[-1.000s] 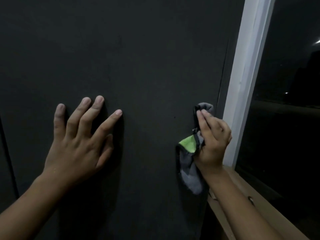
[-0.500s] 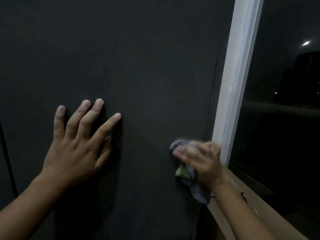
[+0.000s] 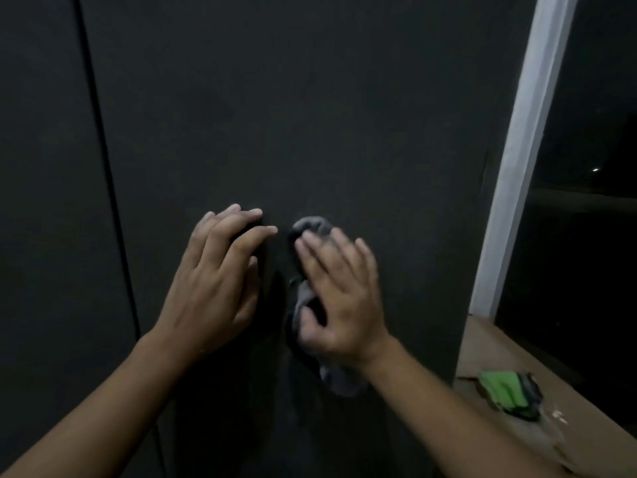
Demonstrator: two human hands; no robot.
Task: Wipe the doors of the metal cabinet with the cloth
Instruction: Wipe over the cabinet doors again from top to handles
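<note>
The dark metal cabinet door (image 3: pixel 310 115) fills most of the view, with a vertical seam to a second door (image 3: pixel 44 201) at the left. My right hand (image 3: pixel 339 305) presses a grey cloth (image 3: pixel 310 227) flat against the door with straight, spread fingers; cloth ends show above the fingertips and below the wrist. My left hand (image 3: pixel 215 284) rests flat on the door just left of the cloth, its fingers slightly bent at the tips.
A white window frame (image 3: pixel 517 167) runs up the right side beside dark glass. Below it lies a brown wooden sill (image 3: pixel 499 353) carrying a green and grey cloth (image 3: pixel 508 393) and some small debris.
My right hand has swept the cloth leftward from the door's right edge toward the middle, close to my left hand. The view shifted, revealing the left door seam and the sill.
</note>
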